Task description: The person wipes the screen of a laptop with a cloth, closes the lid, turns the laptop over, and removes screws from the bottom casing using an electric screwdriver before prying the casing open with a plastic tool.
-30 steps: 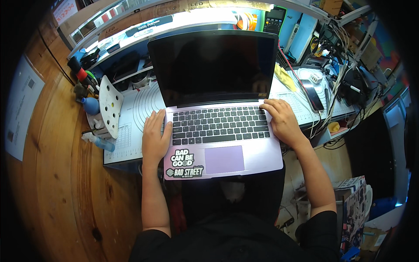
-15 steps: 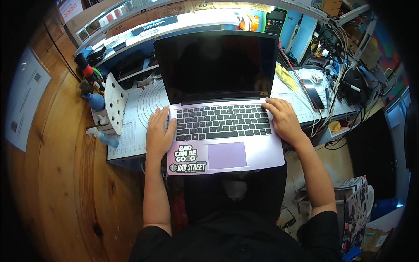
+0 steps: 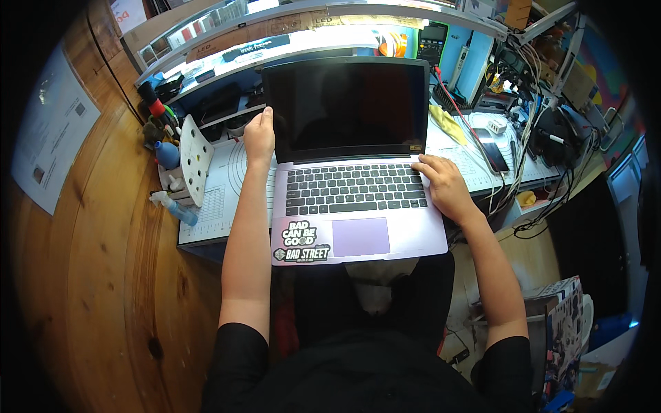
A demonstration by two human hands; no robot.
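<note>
I operate with the open lilac-silver laptop with a dark screen [image 3: 351, 172] standing at the front edge of the bench, its palm rest overhanging toward my lap.

Change since the earlier frames: half a second ago both hands lay flat beside the keyboard. The left hand [image 3: 259, 136] has now risen to the left edge of the screen lid, fingers curled around that edge, thumb on the front of the bezel. I judge this a grip on the lid, suited to tilting it on its hinge. The right hand [image 3: 444, 186] remains at the right end of the keyboard, fingers spread and flat on the deck, closed on nothing; I read it as steadying the base.

Surroundings:
- A pale gridded work mat [image 3: 220, 199] lies under the laptop and reaches the left edge of the bench.
- A white perforated tool stand [image 3: 195, 160] sits upright at the left edge, just beside my left forearm.
- A small blue-capped bottle [image 3: 167, 155] stands behind that stand.
- A black smartphone [image 3: 492, 149] lies on the bench right of the screen.
- A tangle of black and white cables [image 3: 544, 131] crowds the right rear corner.
- A dark handheld multimeter [image 3: 432, 43] leans at the rear edge behind the lid.

The rear shelf stands close behind the lid.
</note>
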